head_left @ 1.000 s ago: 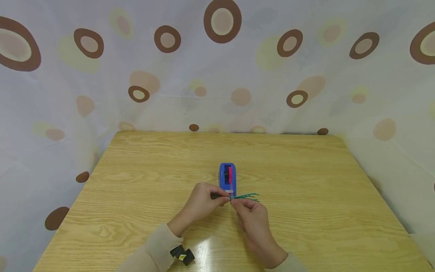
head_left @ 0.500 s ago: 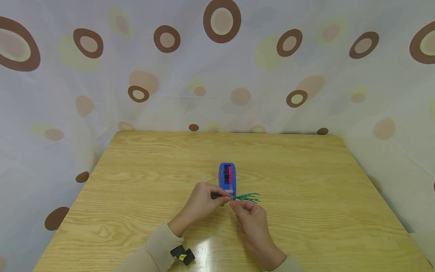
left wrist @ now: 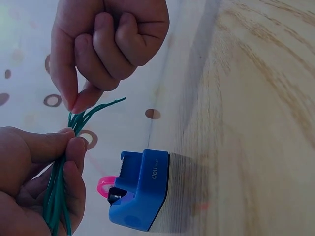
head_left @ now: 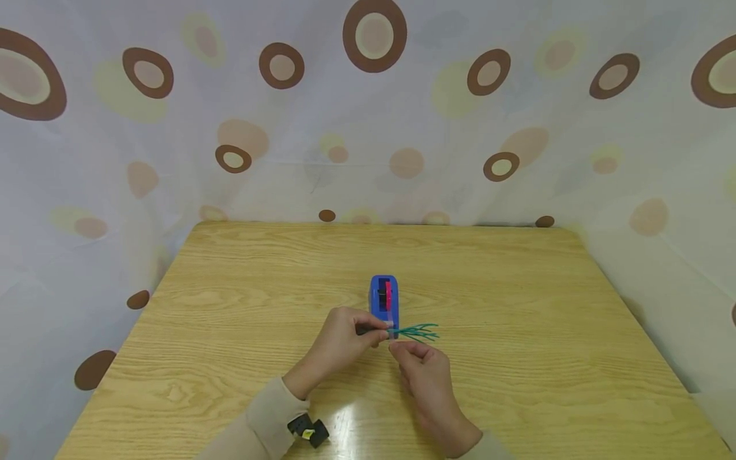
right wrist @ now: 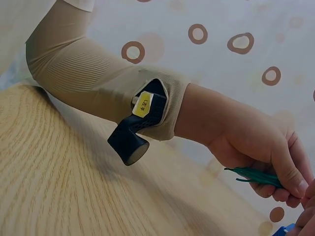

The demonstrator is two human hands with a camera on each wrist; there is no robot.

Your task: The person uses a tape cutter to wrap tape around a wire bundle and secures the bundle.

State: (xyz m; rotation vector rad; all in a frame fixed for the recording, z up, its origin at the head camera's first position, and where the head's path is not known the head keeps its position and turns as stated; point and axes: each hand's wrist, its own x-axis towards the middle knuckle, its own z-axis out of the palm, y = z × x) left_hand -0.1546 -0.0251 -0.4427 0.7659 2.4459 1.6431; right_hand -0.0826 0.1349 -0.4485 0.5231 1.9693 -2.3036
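Note:
Between the thumb and forefinger of my left hand (head_left: 344, 337) a bundle of thin green strands (head_left: 418, 331) is pinched, its forked ends fanning out to the right. The left wrist view shows the bundle's other end running down inside that palm. My right hand (head_left: 424, 374) pinches the end of a clear tape strip (head_left: 390, 317) just in front of the bundle, its other fingers curled in. That strip stretches from a pink-cored roll (head_left: 388, 296) in the blue tape dispenser (left wrist: 142, 191), and the green strands cross it. The dispenser stands on the table directly beyond both hands.
The wooden table (head_left: 259, 275) reaches back to a light curtain (head_left: 368, 128) patterned with brown rings and spots, which also lines both sides. A black wrist camera (right wrist: 142, 118) is worn on the left sleeve.
My right fingertips, pinching the tape, have drawn slightly toward me from the strands. The strands' forked ends have shifted up a little. The left hand and dispenser have hardly moved.

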